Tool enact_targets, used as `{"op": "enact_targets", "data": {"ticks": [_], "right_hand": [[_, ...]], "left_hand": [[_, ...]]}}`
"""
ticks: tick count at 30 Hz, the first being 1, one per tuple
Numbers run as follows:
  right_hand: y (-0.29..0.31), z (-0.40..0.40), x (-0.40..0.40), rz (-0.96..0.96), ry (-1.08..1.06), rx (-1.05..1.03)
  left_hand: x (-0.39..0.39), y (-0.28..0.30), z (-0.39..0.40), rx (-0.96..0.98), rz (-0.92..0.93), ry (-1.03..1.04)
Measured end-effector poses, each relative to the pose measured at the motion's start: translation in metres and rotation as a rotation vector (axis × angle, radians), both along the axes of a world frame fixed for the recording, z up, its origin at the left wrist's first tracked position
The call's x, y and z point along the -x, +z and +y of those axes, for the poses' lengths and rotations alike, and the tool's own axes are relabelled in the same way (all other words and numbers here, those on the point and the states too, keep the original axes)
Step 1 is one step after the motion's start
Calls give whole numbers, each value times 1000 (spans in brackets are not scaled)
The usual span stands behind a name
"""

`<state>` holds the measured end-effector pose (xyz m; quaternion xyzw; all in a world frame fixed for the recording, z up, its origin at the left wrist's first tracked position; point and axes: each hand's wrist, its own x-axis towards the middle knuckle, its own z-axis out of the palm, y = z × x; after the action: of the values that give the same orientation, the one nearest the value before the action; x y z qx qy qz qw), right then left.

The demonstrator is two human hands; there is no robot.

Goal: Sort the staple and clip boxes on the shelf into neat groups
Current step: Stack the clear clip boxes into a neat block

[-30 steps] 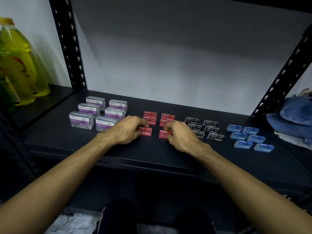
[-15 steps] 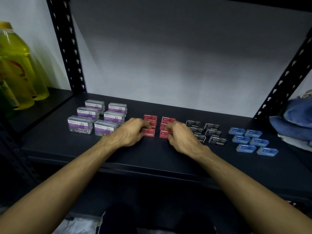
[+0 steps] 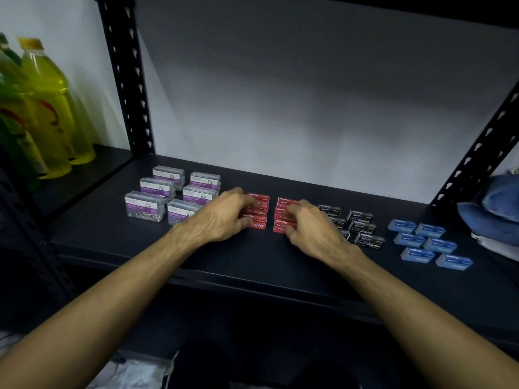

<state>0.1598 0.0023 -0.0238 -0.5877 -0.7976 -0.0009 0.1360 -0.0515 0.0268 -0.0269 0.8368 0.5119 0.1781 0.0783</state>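
The sort appears nearly complete: four colour groups stand in a row on the black metal shelf [image 3: 196,256], each laid out as two short columns. At the left sit the paper clip boxes [image 3: 171,196], clear rigid plastic cases with purple and white labels, loose wire clips visible through the walls of the front one. To their right come the red staple boxes [image 3: 259,211], small flat cardboard cartons with printed tops, then the black staple boxes [image 3: 362,227] of the same carton form, and at the far right the blue staple boxes [image 3: 428,244], set slightly staggered rather than square. Work is confined to the red group. The left hand [image 3: 222,217] rests over the left red column with its fingers curled against the outer side of the front cartons; the right hand [image 3: 311,228] does the same at the right red column, its fingertips bent onto the carton edges. Each grip is judged closed on red cartons, though the fingertips are partly hidden, so pinching cannot be firmly told from pressing. What remains, as a judgement, is to square the two red columns and perhaps straighten the blue rows. The shelf surface is matt and smooth, with perforated uprights [image 3: 123,80] at its corners. Yellow-green plastic bottles [image 3: 53,108] stand on the neighbouring bay, and folded blue cloth [image 3: 494,209] lies at the right edge.
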Motion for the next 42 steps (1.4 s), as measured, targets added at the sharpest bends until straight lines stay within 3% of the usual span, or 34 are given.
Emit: {"op": "enact_targets", "data": {"ticks": [11, 22, 30, 42], "right_hand": [[23, -4, 60, 57, 142, -116], [13, 1, 150, 94, 358, -144], [1, 11, 175, 38, 349, -90], [-5, 19, 178, 81, 316, -84]], "left_hand": [[68, 34, -14, -199, -182, 66], [173, 18, -19, -105, -43, 348], [194, 3, -19, 3, -52, 294], [191, -7, -13, -53, -181, 280]]}}
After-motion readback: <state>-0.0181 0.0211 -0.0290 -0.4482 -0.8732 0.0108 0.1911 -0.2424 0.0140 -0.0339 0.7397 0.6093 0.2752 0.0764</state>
